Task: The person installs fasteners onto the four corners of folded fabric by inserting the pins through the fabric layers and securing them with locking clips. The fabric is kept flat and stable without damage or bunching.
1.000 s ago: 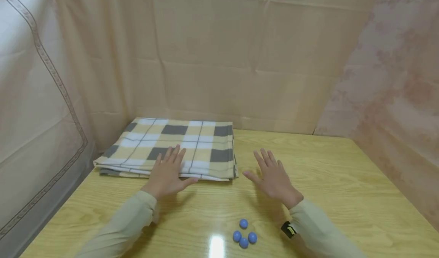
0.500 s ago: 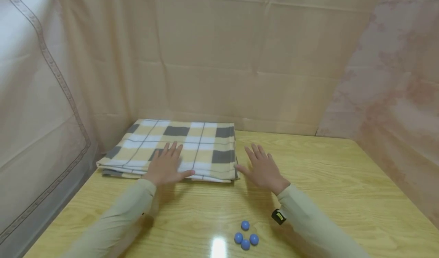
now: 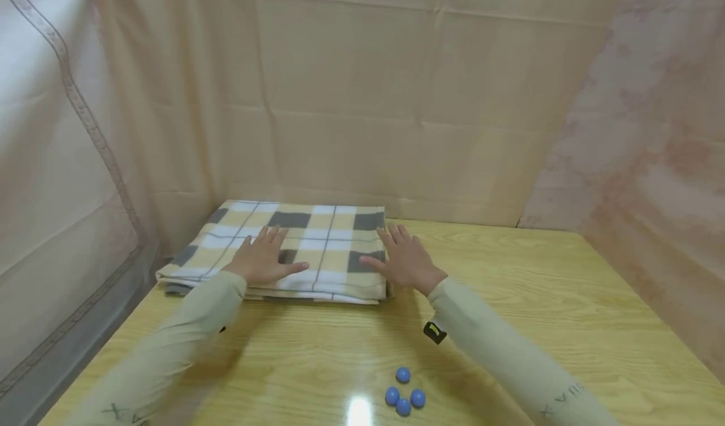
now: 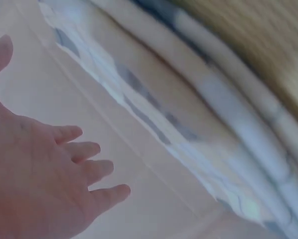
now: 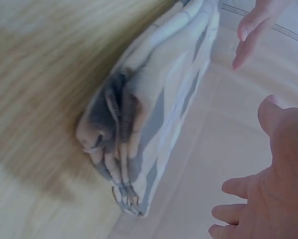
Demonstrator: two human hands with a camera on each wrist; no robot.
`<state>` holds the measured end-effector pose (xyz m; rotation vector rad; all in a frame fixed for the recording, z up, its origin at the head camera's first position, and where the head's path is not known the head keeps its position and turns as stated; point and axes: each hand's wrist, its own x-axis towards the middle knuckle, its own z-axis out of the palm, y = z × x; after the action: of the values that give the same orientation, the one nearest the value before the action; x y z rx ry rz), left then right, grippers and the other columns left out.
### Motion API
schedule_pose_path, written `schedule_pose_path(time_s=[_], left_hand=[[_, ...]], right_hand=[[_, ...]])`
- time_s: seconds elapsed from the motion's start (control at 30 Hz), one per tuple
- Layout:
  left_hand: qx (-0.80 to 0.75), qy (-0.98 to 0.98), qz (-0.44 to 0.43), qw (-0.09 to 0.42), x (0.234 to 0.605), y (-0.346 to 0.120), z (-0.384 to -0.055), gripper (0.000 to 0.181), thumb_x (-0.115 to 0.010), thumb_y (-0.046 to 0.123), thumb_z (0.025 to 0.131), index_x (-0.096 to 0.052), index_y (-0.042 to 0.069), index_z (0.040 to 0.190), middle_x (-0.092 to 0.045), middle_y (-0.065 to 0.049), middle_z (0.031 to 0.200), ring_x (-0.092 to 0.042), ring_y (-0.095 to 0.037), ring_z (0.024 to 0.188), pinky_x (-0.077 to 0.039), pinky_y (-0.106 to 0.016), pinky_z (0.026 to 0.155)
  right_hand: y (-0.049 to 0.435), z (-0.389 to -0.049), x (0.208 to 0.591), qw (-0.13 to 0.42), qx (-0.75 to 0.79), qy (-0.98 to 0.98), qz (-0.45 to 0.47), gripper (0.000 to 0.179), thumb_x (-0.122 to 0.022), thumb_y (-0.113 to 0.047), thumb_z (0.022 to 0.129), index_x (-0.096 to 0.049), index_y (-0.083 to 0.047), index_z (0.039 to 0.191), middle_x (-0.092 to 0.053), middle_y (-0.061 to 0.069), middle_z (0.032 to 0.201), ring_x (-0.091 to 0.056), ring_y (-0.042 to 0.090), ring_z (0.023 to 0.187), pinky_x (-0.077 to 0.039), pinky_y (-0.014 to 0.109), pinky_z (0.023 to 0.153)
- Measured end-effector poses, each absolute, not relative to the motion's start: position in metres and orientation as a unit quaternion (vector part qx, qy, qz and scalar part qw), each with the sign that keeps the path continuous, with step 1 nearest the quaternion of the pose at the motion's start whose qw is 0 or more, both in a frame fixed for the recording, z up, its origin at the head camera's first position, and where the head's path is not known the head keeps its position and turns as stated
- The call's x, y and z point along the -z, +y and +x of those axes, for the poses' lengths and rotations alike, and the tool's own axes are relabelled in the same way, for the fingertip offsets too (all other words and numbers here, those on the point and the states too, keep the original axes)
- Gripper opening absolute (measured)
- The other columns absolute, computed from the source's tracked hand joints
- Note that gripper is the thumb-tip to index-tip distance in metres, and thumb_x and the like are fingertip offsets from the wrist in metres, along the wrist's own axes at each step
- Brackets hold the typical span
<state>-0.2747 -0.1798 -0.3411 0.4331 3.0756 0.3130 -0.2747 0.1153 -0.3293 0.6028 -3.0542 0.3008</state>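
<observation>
A folded checked blanket (image 3: 317,224) in yellow, white and grey lies flat at the back left of the table. My left hand (image 3: 262,257), fingers spread, is held above its front part; the left wrist view shows a gap between that hand (image 4: 44,174) and the blanket (image 4: 154,84). Over the blanket's right edge hovers my right hand (image 3: 406,261), its fingers straight too. In the right wrist view this hand (image 5: 273,184) stands apart from the blanket's stacked folds (image 5: 124,114). Neither hand holds anything.
Several small blue balls (image 3: 403,406) sit close together near the table's front. The wooden table (image 3: 538,300) meets a beige cloth backdrop (image 3: 351,99) behind and patterned cloth (image 3: 668,162) at the right. Pale cloth with a trim band hangs at the left.
My right hand has moved left and forward, from beside the blanket to above its right edge. My left hand has gone a little forward and left. The blanket and balls stay put.
</observation>
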Motion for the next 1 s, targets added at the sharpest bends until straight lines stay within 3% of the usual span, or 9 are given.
schedule_pose_path(time_s=[0.2, 0.4, 0.57, 0.63, 0.7, 0.83, 1.0], left_hand=[[-0.105, 0.986, 0.121, 0.052, 0.328, -0.203, -0.286, 0.099, -0.042, 0.069, 0.089, -0.016, -0.005, 0.15, -0.014, -0.029, 0.157, -0.011, -0.051, 0.144, -0.011, -0.071, 0.114], [-0.111, 0.979, 0.109, 0.134, 0.311, -0.234, -0.299, 0.107, -0.042, 0.074, 0.085, -0.013, -0.006, 0.15, -0.011, -0.034, 0.155, -0.011, -0.056, 0.141, -0.016, -0.072, 0.111], [-0.116, 0.967, 0.115, 0.195, 0.3, -0.259, -0.311, 0.107, -0.049, 0.066, 0.087, -0.008, -0.011, 0.148, -0.012, -0.039, 0.152, -0.018, -0.057, 0.138, -0.021, -0.068, 0.112], [-0.106, 0.966, 0.126, 0.197, 0.298, -0.27, -0.315, 0.101, -0.057, 0.057, 0.087, -0.014, -0.013, 0.146, -0.018, -0.041, 0.149, -0.023, -0.058, 0.136, -0.024, -0.066, 0.112], [-0.089, 0.968, 0.149, 0.18, 0.298, -0.279, -0.32, 0.093, -0.066, 0.044, 0.084, -0.026, -0.016, 0.141, -0.03, -0.042, 0.143, -0.031, -0.058, 0.132, -0.029, -0.064, 0.11], [-0.044, 0.973, 0.191, 0.123, 0.301, -0.292, -0.331, 0.069, -0.079, 0.019, 0.071, -0.052, -0.015, 0.125, -0.056, -0.036, 0.125, -0.049, -0.053, 0.119, -0.041, -0.056, 0.104], [-0.039, 0.98, 0.165, 0.107, 0.31, -0.298, -0.338, 0.05, -0.079, 0.001, 0.06, -0.068, -0.005, 0.108, -0.066, -0.027, 0.114, -0.059, -0.045, 0.111, -0.05, -0.049, 0.098]], right_hand=[[0.096, -0.291, 0.321, -0.027, -0.098, -0.973, 0.206, 0.078, -0.044, -0.056, 0.096, -0.026, -0.004, 0.151, -0.021, 0.021, 0.159, -0.015, 0.041, 0.148, -0.019, 0.059, 0.119], [0.068, -0.304, 0.306, -0.104, -0.117, -0.967, 0.202, 0.08, -0.039, -0.062, 0.095, -0.023, -0.008, 0.152, -0.016, 0.014, 0.162, -0.013, 0.032, 0.151, -0.015, 0.049, 0.123], [0.046, -0.318, 0.295, -0.176, -0.093, -0.956, 0.216, 0.082, -0.043, -0.061, 0.094, -0.023, -0.009, 0.152, -0.025, 0.01, 0.16, -0.023, 0.028, 0.149, -0.02, 0.042, 0.123], [0.035, -0.325, 0.292, -0.194, -0.058, -0.952, 0.229, 0.079, -0.047, -0.059, 0.093, -0.026, -0.009, 0.152, -0.028, 0.008, 0.159, -0.026, 0.027, 0.148, -0.022, 0.039, 0.123], [0.024, -0.332, 0.292, -0.192, -0.018, -0.949, 0.251, 0.075, -0.053, -0.055, 0.092, -0.035, -0.009, 0.148, -0.036, 0.007, 0.156, -0.033, 0.024, 0.145, -0.027, 0.036, 0.121], [0.007, -0.344, 0.294, -0.135, 0.031, -0.947, 0.291, 0.057, -0.067, -0.045, 0.087, -0.059, -0.008, 0.13, -0.061, 0.003, 0.135, -0.053, 0.021, 0.129, -0.04, 0.029, 0.111], [-0.001, -0.359, 0.312, -0.085, 0.0, -0.955, 0.285, 0.045, -0.079, -0.037, 0.078, -0.071, -0.009, 0.113, -0.071, 0.002, 0.116, -0.062, 0.021, 0.113, -0.049, 0.027, 0.102]])
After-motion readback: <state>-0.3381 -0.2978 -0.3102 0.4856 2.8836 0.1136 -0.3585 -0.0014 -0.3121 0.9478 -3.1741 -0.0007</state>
